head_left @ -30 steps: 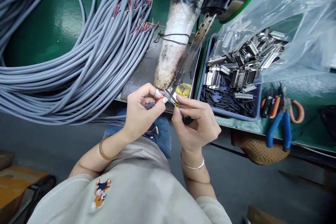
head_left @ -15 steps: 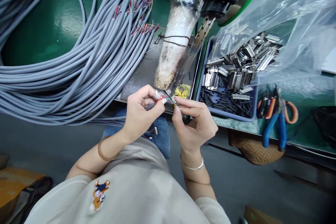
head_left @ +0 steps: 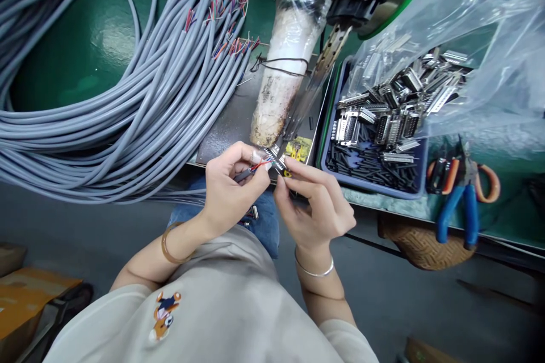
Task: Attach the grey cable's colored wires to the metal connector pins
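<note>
Pinched between the fingers of my left hand (head_left: 230, 190) is a grey cable (head_left: 242, 176), its stripped red and blue wires fanning out at the end. The wires meet a small metal pin connector (head_left: 280, 166). My right hand (head_left: 317, 201) has its thumb and fingertips at the connector's right end, closed around it as far as I can see. Just above, the soldering iron (head_left: 328, 57) points down at the connector; its tip is blurred, and I cannot tell whether it touches a pin. A white tube (head_left: 276, 79) wrapped in clear film ends beside it.
A thick bundle of grey cables (head_left: 140, 108) covers the left of the bench. To the right stands a blue tray (head_left: 370, 188) with connectors and black sleeves under a plastic bag (head_left: 481, 17). Blue-handled pliers (head_left: 457, 204) lie by the front edge. Wired connectors (head_left: 254, 212) rest on my lap.
My right hand's fingers have shifted slightly and bent more at the connector. The view has moved a little, so the tray and pliers appear farther right. My left hand keeps hold of the cable.
</note>
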The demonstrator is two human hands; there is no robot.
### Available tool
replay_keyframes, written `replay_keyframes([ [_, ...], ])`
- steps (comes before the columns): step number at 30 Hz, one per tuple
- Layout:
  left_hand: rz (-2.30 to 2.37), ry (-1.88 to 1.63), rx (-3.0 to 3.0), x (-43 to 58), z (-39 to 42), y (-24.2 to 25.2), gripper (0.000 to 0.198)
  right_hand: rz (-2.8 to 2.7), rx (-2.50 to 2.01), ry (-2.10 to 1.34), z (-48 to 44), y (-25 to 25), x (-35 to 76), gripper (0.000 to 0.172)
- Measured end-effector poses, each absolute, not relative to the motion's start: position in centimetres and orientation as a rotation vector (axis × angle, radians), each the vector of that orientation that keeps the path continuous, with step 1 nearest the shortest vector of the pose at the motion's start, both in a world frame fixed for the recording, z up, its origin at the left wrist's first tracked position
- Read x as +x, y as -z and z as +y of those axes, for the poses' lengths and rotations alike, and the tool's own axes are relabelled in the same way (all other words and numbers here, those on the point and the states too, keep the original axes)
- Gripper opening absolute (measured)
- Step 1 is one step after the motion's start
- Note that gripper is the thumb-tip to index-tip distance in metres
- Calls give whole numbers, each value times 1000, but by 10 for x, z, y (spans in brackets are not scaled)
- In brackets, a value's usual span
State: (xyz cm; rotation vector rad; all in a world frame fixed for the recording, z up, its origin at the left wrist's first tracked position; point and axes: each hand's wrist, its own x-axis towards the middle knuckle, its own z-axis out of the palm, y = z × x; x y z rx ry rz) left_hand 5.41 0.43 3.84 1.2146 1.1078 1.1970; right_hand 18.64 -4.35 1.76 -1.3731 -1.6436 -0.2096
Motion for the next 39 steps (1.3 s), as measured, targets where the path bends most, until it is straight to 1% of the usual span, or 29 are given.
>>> replay_keyframes([
  [4,1097,-1131,1188,52,1,-33,18,-1728,-1362,273,-47,-15,188,20],
  [9,1032,-1040,1167,45,-1,-33,12,-1643,-1365,260,-50,-15,190,21],
  [12,900,-946,1065,39,1,-36,20,-1541,-1418,18,-52,-17,191,17],
  [14,818,-854,989,34,2,-37,19,-1473,-1465,-193,-54,-19,191,13],
  [16,784,-775,934,30,2,-38,18,-1381,-1477,-262,-57,-21,192,8],
  [18,788,-739,905,28,2,-38,20,-1265,-1415,-122,-62,-24,193,1],
  [21,779,-736,895,26,-1,-40,21,-1278,-1410,69,-70,-34,194,9],
  [25,728,-742,916,28,-4,-41,19,-1623,-1527,-66,-72,-48,192,25],
  [26,710,-743,921,29,-4,-40,18,-1691,-1523,-100,-71,-50,190,26],
  [27,691,-743,922,30,-4,-40,17,-1743,-1513,-122,-69,-51,188,25],
  [31,665,-751,919,29,-5,-37,14,-1809,-1471,-71,-64,-49,182,7],
  [36,707,-847,910,25,-5,-36,15,-1847,-1437,57,-65,-42,184,11],
  [39,735,-848,916,25,-5,-36,12,-1859,-1404,46,-66,-40,184,10],
])
